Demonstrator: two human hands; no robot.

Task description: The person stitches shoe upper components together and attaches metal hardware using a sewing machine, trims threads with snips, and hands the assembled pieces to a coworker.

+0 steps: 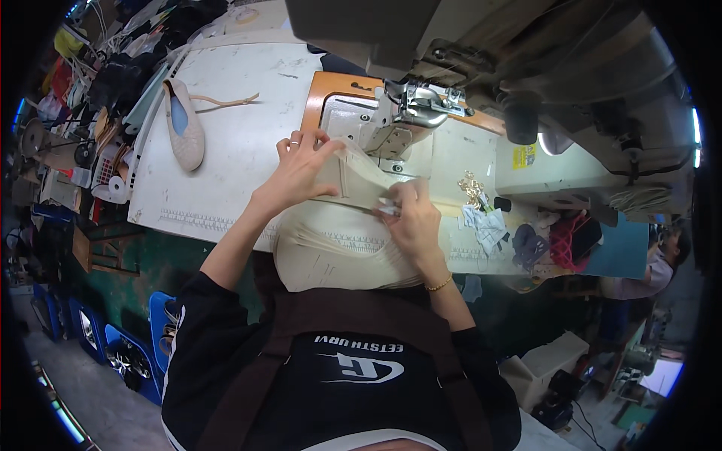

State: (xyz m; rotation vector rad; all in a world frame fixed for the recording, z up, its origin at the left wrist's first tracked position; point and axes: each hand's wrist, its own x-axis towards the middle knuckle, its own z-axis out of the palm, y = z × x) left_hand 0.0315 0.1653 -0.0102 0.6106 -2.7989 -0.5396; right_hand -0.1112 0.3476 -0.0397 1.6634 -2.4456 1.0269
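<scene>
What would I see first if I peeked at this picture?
Two hands in the middle: the left hand presses on a stack of cream fabric pieces, the right hand pinches its edge. Just behind stands the sewing machine, and a pale woven shoe lies on the white table to the left.

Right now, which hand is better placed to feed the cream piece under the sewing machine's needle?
Probably the left hand: it lies flat on the cream piece right beside the presser foot. The right hand sits farther back, its fingers pinching the piece's near edge.
</scene>
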